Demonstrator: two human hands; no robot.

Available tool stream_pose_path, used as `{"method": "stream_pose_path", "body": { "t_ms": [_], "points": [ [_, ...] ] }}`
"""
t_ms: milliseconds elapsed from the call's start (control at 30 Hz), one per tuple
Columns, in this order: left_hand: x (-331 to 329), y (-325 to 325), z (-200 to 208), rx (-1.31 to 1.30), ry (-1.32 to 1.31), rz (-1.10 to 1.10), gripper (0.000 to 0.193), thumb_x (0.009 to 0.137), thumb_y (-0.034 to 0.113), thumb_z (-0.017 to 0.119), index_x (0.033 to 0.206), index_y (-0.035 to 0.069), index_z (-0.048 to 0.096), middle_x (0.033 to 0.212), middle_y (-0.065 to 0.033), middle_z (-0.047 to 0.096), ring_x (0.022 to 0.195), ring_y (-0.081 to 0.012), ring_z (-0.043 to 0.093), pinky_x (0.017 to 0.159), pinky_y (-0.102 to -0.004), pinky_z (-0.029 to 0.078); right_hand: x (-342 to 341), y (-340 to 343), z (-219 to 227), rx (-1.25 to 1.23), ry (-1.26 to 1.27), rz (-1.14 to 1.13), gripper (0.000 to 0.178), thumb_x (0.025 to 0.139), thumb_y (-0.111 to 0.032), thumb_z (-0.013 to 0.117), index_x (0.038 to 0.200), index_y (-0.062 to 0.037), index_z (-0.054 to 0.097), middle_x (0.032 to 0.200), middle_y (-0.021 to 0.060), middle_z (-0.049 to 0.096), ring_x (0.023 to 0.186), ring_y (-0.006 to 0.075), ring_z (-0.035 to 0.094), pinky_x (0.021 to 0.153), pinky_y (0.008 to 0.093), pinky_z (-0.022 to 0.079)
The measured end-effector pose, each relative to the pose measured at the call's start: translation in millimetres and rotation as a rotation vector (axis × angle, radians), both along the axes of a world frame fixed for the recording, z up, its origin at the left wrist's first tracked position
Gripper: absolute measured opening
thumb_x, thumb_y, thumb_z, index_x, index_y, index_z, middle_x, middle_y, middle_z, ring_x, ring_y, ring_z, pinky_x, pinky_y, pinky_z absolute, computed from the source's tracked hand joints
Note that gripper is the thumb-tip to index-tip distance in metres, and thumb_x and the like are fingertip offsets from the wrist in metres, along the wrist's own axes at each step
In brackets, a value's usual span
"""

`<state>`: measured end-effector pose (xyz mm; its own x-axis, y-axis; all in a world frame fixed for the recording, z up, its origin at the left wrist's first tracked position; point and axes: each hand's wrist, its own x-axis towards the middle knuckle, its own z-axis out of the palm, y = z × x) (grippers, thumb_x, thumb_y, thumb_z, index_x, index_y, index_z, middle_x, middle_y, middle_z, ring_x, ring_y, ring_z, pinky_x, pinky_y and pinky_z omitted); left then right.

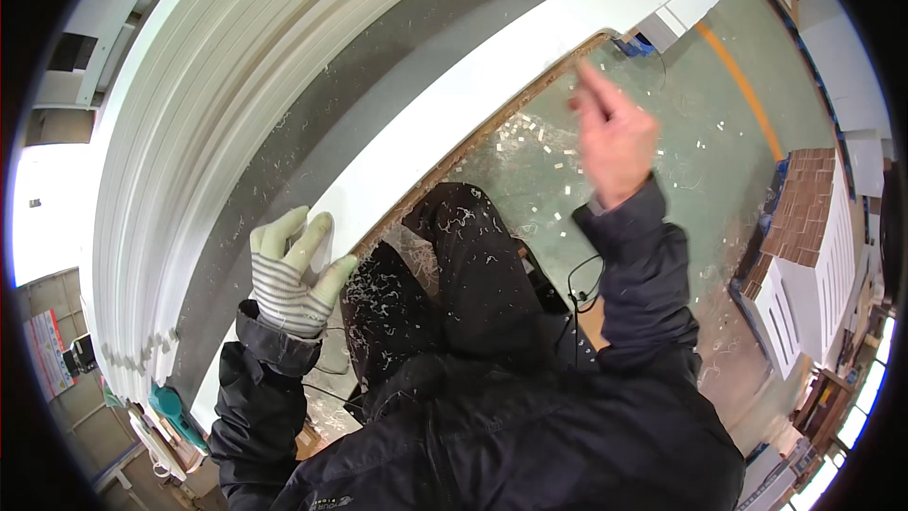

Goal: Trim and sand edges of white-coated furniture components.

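Note:
A long white panel (pixel 445 123) lies slantwise before me, its near edge a rough brown strip (pixel 492 126). My left hand (pixel 295 270), in a pale glove with a striped grey cuff, grips the panel at its near left part. Its fingers bend over the white face, and the thumb rests by the brown edge. My right hand (pixel 617 137) is bare and raised to the right of the panel, apart from it. Motion blurs its fingers, which point toward the panel's far end; whether they pinch anything cannot be made out.
Beyond the panel, a grey surface (pixel 340 85) carries a tall stack of white boards (pixel 199 95). Pale chips (pixel 539 142) litter the green floor. Stacked brown-and-white pieces (pixel 804 218) stand at right. A black cable (pixel 579 289) hangs beside my legs; a teal tool (pixel 170 407) lies lower left.

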<state>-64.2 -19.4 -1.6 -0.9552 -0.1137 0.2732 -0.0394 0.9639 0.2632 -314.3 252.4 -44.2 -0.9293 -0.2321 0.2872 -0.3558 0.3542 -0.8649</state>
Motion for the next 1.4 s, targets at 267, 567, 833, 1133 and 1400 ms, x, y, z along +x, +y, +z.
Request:
{"method": "stream_pose_path", "body": {
  "t_ms": [267,567,833,1133,1400],
  "points": [
    [-20,3,-3,0.028,0.03,-0.041,0.066,0.07,0.028,0.088,0.127,0.005,0.064,0.124,-0.0163,0.061,0.108,-0.0346,0.058,0.092,-0.0436,0.049,121,-54,12,0.089,0.146,0.679,0.032,0.082,0.003,0.063,0.112,-0.0042,0.073,0.097,0.0168,0.075,0.085,0.0287,0.075,0.071,0.0367,0.06],
    [80,-32,-9,-0.045,-0.007,0.065,0.072,0.068,0.037,0.087,0.129,0.006,0.062,0.131,-0.017,0.058,0.115,-0.0381,0.054,0.098,-0.048,0.046,68,-38,-6,0.143,0.265,0.184,0.037,0.083,0.004,0.063,0.119,-0.0026,0.069,0.094,0.0218,0.073,0.075,0.0309,0.072,0.068,0.0372,0.06],
    [63,-23,-11,-0.028,0.013,0.101,0.065,0.068,0.034,0.087,0.123,0.007,0.066,0.128,-0.0142,0.061,0.113,-0.0362,0.054,0.095,-0.0466,0.048,110,-60,-15,0.082,0.229,0.368,0.034,0.089,0.001,0.06,0.121,-0.0046,0.07,0.098,0.0158,0.074,0.084,0.0295,0.073,0.075,0.0353,0.061],
    [5,5,-15,0.122,0.017,0.121,0.075,0.066,0.035,0.09,0.128,0.003,0.063,0.13,-0.0212,0.06,0.117,-0.0412,0.054,0.097,-0.0509,0.048,164,-81,-26,-0.076,0.19,0.588,0.035,0.082,0.008,0.067,0.116,0.0035,0.07,0.106,0.0223,0.073,0.096,0.0314,0.074,0.086,0.0353,0.059],
    [86,-21,-7,-0.015,-0.043,0.159,0.072,0.067,0.025,0.088,0.131,0.008,0.06,0.133,-0.0195,0.057,0.119,-0.0408,0.052,0.102,-0.0499,0.044,85,-54,-5,0.093,0.241,0.176,0.035,0.089,0.005,0.057,0.121,-0.0035,0.07,0.089,0.0176,0.072,0.071,0.0242,0.069,0.065,0.0331,0.056]
  ]
}}
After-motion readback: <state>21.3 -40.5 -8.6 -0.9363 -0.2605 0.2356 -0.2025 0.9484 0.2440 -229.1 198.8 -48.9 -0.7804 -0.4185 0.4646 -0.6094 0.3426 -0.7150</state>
